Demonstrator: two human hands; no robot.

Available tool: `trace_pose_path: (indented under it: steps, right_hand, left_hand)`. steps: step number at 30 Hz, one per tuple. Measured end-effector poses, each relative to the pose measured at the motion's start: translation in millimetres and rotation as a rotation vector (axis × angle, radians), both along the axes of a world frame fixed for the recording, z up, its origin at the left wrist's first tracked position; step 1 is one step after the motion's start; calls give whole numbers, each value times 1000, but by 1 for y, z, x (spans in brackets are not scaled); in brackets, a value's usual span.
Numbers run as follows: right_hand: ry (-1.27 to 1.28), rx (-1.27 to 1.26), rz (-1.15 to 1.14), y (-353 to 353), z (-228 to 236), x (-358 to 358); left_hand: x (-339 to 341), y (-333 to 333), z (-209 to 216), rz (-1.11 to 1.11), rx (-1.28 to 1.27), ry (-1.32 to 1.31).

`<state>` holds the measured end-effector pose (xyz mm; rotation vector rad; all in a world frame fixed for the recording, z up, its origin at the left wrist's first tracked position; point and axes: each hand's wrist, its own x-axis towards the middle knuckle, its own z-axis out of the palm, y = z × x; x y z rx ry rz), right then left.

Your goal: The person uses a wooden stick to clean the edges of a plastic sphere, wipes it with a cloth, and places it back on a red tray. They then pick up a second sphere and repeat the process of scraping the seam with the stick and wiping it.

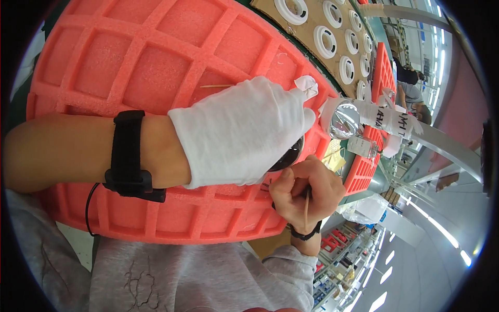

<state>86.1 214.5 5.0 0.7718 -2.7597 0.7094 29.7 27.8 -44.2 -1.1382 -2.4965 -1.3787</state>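
My left hand (244, 130) wears a white cloth glove and reaches across a red foam tray (150, 15) with square pockets. It grips a dark, glossy, rounded piece (289, 156), mostly hidden under the glove. A crumpled white bit of cloth (306, 87) sticks out at its fingertips; whether it is part of the glove I cannot tell. My bare right hand (312, 187) is close against the dark piece, pinching a thin wooden stick (306, 204). The stick's working end is hidden by the fingers. Another thin stick (217, 86) lies in a tray pocket beyond the glove.
Right of the tray stands a shiny lamp reflector (344, 119) on a taped arm, with a clear bottle (362, 147) and yellow paper (334, 156) nearby. Brown cardboard (309, 32) with several white rings lies at the back. More red trays (383, 70) and people appear farther off.
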Motion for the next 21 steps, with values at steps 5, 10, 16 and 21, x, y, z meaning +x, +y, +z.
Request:
trace_pose_path:
  steps: [5, 10, 16, 21]
  right_hand:
    - [120, 124, -4, -2, 0, 4]
    - [209, 302, 0, -6, 6, 8]
    - [225, 288, 92, -1, 9, 3]
    - [186, 302, 202, 15, 20, -4]
  left_hand:
    - [1, 2, 1, 47, -34, 50]
    - [2, 2, 6, 54, -117, 31]
    - [-1, -5, 8, 3, -100, 52]
    - [-22, -24, 12, -327, 82, -157]
